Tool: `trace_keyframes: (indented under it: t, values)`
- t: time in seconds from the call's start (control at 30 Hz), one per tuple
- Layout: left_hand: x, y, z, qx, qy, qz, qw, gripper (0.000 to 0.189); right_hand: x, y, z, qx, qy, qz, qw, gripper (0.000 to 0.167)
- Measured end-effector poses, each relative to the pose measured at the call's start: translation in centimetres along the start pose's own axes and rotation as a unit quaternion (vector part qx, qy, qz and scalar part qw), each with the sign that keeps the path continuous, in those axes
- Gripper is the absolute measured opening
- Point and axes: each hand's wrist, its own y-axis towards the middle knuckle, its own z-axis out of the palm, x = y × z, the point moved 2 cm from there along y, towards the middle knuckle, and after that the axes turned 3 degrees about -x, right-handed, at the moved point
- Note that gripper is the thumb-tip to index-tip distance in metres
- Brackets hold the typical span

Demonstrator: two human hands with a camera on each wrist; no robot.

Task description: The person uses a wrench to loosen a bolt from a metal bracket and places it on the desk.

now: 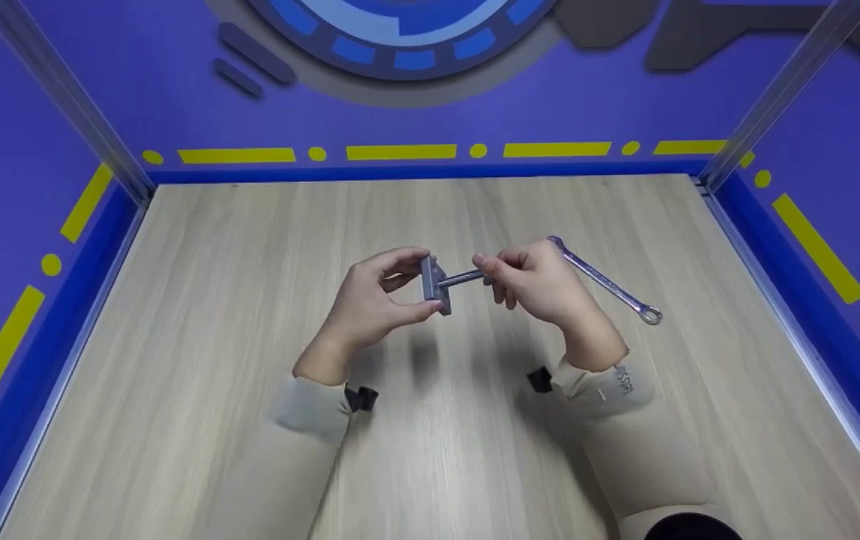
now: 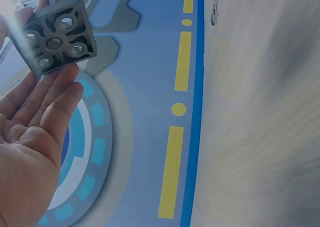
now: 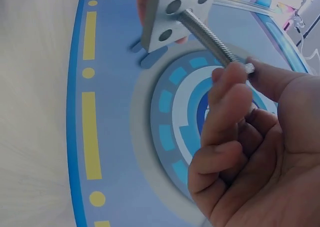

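Observation:
My left hand (image 1: 373, 300) holds a square grey metal plate (image 1: 428, 279) by its edges, between thumb and fingers, above the table. Its face, seen in the left wrist view, has several round holes and dark recesses around them. A threaded bolt (image 1: 463, 278) stands out from the middle of the plate's other face, toward the right. With thumb and fingertips, my right hand (image 1: 542, 281) pinches the bolt's outer end. In the right wrist view the bolt's thread (image 3: 210, 39) is visible; the fingers partly hide its end.
A combination wrench (image 1: 606, 285) lies on the wooden table (image 1: 250, 300), just right of my right hand. Blue panels with yellow marks (image 1: 400, 152) wall the table at the back and sides. A black round object (image 1: 692, 526) shows at the bottom right edge.

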Motion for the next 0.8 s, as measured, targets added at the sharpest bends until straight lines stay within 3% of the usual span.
trace_keyframes:
  t: [0.2,0.57,0.67,0.8]
  values:
    - [0.14,0.07,-0.16,-0.005,-0.004,-0.005,1.0,0.069,0.41,-0.23,-0.34,0.006,0.016,-0.038,0.9991,0.016]
    - [0.39,0.13,-0.34,-0.003,-0.022,-0.01,0.9997,0.068,0.74,-0.49,-0.53,-0.022,0.037,-0.132,0.9904,0.02]
    - [0.36,0.11,-0.35,-0.001,-0.022,-0.01,0.9997,0.069,0.75,-0.48,-0.57,-0.022,0.041,-0.13,0.9904,0.018]
    - [0.2,0.07,-0.32,-0.003,-0.025,-0.01,0.9996,0.07,0.58,-0.43,-0.59,-0.025,0.037,-0.075,0.9961,0.02]
